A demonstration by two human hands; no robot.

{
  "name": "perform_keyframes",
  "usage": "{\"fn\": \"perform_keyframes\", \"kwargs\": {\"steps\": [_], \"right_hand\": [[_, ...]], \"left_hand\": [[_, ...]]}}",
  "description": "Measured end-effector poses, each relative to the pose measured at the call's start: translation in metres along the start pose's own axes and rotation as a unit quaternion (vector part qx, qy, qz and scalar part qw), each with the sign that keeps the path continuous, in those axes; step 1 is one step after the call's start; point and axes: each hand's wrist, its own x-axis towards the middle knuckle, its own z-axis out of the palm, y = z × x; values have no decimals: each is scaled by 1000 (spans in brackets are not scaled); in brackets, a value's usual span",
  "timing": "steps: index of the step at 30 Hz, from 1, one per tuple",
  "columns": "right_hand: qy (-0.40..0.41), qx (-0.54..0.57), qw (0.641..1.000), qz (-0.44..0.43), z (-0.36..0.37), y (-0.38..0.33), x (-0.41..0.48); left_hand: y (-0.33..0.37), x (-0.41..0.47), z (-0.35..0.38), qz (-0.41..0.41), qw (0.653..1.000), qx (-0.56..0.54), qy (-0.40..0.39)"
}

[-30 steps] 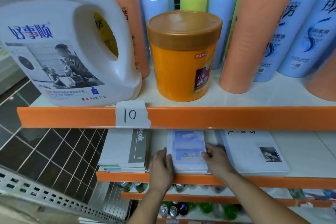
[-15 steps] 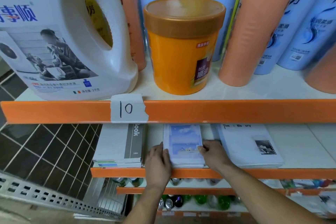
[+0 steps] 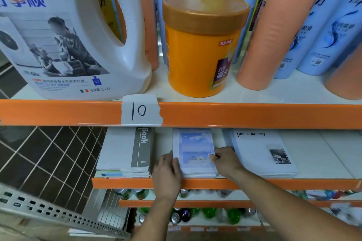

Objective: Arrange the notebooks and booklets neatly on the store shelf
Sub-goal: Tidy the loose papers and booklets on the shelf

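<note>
The left hand [image 3: 168, 174] pressed flat against the sky-cover booklet stack [image 3: 195, 152] on the shelf [image 3: 323, 152], while the right hand [image 3: 225, 161] pinched its right edge.

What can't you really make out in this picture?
- Head view: far ends of the sky-cover pile, under the orange shelf edge.
- Head view: right pile's title, some letters washed out.
- Head view: cans and bottles below, blurred, too small to read.
- Head view: detergent jug, cut by the left edge.

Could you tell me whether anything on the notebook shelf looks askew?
The left notebook stack looks untidy: its lower booklets jut out at the front, edges fanned. The middle stack, held between left hand and right hand, and the right stack look squared.
</note>
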Motion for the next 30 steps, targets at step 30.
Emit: {"fn": "perform_keyframes", "kwargs": {"steps": [30], "right_hand": [[25,-84,996,-31,-52,-11,-58]], "left_hand": [[79,-14,-54,51,979,167,-101]]}}
